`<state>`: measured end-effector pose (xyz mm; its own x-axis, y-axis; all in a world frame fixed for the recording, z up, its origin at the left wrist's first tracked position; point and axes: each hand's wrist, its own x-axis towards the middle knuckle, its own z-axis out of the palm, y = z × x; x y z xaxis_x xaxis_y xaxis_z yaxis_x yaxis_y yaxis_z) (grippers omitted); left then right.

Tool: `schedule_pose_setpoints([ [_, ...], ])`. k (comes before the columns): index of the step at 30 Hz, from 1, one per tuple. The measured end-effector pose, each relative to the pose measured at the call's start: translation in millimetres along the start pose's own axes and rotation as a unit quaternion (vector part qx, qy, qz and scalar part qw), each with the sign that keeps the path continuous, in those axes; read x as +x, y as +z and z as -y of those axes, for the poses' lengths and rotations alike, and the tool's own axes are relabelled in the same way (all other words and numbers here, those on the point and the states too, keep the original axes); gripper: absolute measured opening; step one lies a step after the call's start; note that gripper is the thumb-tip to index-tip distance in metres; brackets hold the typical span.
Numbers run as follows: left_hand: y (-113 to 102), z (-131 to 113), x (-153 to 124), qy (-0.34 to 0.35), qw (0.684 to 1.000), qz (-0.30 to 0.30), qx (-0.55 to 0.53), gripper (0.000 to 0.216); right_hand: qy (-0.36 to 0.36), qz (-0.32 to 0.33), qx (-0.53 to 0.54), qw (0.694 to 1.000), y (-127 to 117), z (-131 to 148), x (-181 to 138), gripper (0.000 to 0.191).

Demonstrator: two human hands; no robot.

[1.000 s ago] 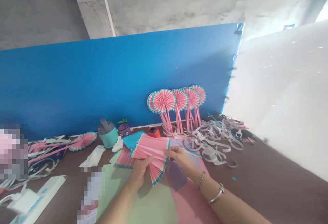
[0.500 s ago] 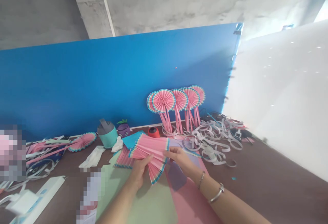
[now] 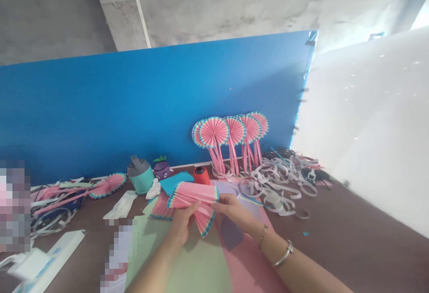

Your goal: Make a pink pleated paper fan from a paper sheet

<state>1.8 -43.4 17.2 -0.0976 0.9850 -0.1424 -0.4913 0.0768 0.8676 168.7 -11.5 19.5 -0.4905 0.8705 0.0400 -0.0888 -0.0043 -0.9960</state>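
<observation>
A pleated pink paper fan with a blue-and-white edge [image 3: 196, 197] is held above the table between both hands. My left hand [image 3: 182, 226] grips its lower left part from beneath, fingers closed on the folds. My right hand [image 3: 234, 208] pinches its right end, with bracelets on that wrist. Under the hands lie a pale green sheet [image 3: 197, 266] and a pink sheet [image 3: 250, 261]. More folded pink paper [image 3: 161, 208] lies just left of the fan.
Several finished round pink fans [image 3: 231, 132] lean on the blue board [image 3: 134, 105]. Curled white paper strips [image 3: 281, 185] pile at right. A red thread spool [image 3: 201, 174], teal container [image 3: 140, 176], purple toy [image 3: 161, 167] and another fan [image 3: 107, 184] stand behind.
The pleats have been pressed closer together, so the fan is narrower and lower than before. The red spool behind it now shows more fully. Both hands have kept their grip.
</observation>
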Motion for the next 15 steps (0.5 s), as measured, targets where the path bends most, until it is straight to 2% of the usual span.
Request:
schedule_pose_setpoints([
  [3,1.9,-1.0,-1.8,-0.001,1.0,0.022,0.008,0.055,0.018,-0.034,-0.022,0.999,-1.5,-0.4,-0.3,0.032],
  [8,3.2,-2.9,-4.7,-0.002,0.999,0.041,0.007,0.058,0.037,-0.043,-0.024,0.998,-2.4,-1.4,0.3,0.028],
  [15,-1.3,1.6,-0.5,0.0,0.999,0.051,0.002,0.046,0.015,-0.059,-0.018,0.998,-2.1,0.5,1.5,0.026],
])
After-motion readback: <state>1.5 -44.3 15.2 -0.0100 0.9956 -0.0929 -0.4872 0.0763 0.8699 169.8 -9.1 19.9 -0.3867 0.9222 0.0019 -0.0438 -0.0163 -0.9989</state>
